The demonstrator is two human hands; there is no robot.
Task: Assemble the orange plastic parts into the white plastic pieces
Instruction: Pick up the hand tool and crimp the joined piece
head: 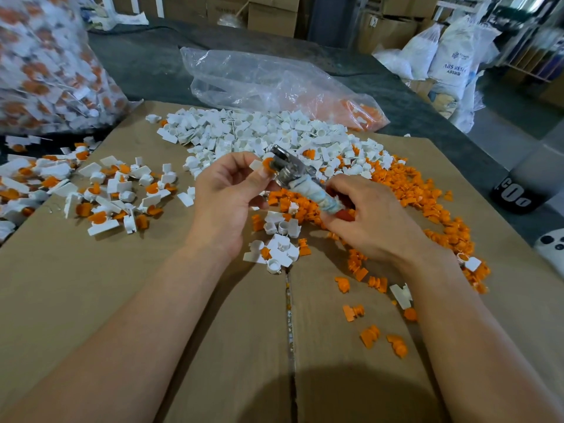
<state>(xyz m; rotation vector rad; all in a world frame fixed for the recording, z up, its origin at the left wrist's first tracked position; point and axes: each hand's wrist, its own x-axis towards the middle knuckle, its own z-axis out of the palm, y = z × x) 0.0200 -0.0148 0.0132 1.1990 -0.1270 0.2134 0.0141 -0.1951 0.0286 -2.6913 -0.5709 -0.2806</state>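
I'm watching the left hand (224,190) pinching a small white plastic piece (255,164) with a round orange plastic part (268,163) sitting in it. Thumb and fingertips are curling round it, holding it up over the middle of the flat brown cardboard sheet (146,300). The right hand (369,218) is gripping a small metal-headed hammer (282,170) by its tape-wrapped handle (317,193), fingers curling round the handle. The hammer's head is touching the orange part.

A heap of loose white plastic pieces (244,129) is lying on the far middle of the cardboard. A heap of loose orange plastic parts (409,187) is spreading just right of it and running nearer. A scatter of joined white-and-orange pieces (116,190) is lying on the left. A few mixed pieces are sitting under the hands. A crumpled clear plastic bag (259,77) is lying beyond the white heap on the dark grey counter (146,62). A big clear sack of white-and-orange pieces (39,65) is standing far left.
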